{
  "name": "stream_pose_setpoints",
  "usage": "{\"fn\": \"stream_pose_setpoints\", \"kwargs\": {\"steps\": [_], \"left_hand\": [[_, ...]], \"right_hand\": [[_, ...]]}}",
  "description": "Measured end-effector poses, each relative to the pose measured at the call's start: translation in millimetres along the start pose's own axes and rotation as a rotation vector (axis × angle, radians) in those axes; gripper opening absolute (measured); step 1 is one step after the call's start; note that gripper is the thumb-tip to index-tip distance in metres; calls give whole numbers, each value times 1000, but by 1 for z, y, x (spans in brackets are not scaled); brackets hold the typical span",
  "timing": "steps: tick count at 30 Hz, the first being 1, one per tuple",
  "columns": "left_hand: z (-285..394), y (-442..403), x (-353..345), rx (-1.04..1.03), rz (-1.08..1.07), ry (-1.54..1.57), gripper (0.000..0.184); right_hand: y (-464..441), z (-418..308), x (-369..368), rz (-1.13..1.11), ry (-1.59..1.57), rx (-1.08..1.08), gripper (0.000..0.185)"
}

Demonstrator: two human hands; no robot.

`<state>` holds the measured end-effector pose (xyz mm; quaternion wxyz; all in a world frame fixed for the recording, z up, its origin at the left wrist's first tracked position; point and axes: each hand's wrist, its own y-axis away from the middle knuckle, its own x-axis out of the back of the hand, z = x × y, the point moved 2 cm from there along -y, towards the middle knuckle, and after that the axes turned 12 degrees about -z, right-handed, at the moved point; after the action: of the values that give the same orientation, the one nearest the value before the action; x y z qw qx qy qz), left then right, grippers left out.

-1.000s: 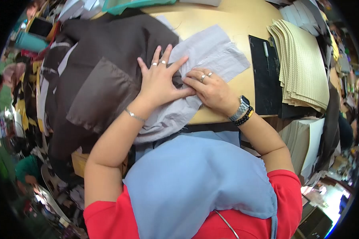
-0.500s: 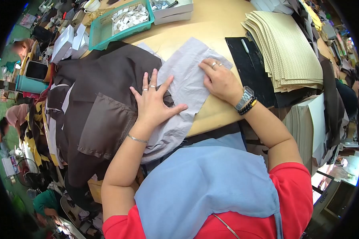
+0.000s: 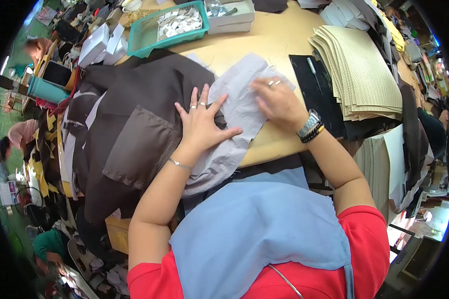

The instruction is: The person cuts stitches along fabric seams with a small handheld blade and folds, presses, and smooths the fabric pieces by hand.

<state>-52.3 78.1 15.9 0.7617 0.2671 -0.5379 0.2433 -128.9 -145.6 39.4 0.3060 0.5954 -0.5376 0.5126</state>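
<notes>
Dark brown fabric (image 3: 149, 84) with a rectangular pocket-like patch (image 3: 142, 146) lies on the left part of the table. Light grey fabric (image 3: 239, 84) lies beside it and runs down toward the table's front edge. My left hand (image 3: 202, 122) is spread flat, fingers apart, where the brown and grey fabrics meet. Over the right part of the grey fabric is my right hand (image 3: 279, 103), its fingers bent and blurred. Whether its fingertips grip the cloth cannot be made out.
A teal tray (image 3: 139, 42) of small white pieces and a white box (image 3: 232, 22) stand at the back. To the right are a black sheet (image 3: 314, 99) with a pen-like tool and stacked cream textured sheets (image 3: 361, 74). People sit at far left.
My right hand has moved right and away from my left hand, over the grey fabric, which now lies more spread out. My left hand stays spread on the fabric. The camera view has shifted.
</notes>
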Motion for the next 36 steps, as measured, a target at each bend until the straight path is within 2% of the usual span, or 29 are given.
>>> {"fn": "stream_pose_setpoints", "kwargs": {"steps": [3, 13, 19, 20, 23, 26, 30, 33, 36], "left_hand": [[-1, 1, -3, -7, 14, -3, 99], [-1, 0, -4, -16, 32, -10, 99], [-1, 2, -5, -10, 30, -7, 99], [-1, 0, -3, -13, 34, -10, 99], [-2, 0, -6, -26, 65, -11, 100], [-3, 0, -7, -26, 55, -1, 99], [-1, 0, -4, -35, 64, 24, 97], [-2, -3, -4, -36, 67, 11, 97], [-1, 2, -7, -14, 30, 9, 98]], "right_hand": [[3, -28, -17, -85, -167, 111, 29], [4, -22, -33, 16, -103, 47, 37], [6, -11, -24, -23, -70, -128, 39], [4, -8, -26, 45, -35, -109, 33], [6, -9, -26, 20, 70, -42, 32], [8, -17, -28, -39, -36, -15, 34], [3, -27, -17, -48, 48, -101, 35], [3, -33, -24, -60, -38, 134, 35], [5, -34, -31, -56, -74, 53, 39]]}}
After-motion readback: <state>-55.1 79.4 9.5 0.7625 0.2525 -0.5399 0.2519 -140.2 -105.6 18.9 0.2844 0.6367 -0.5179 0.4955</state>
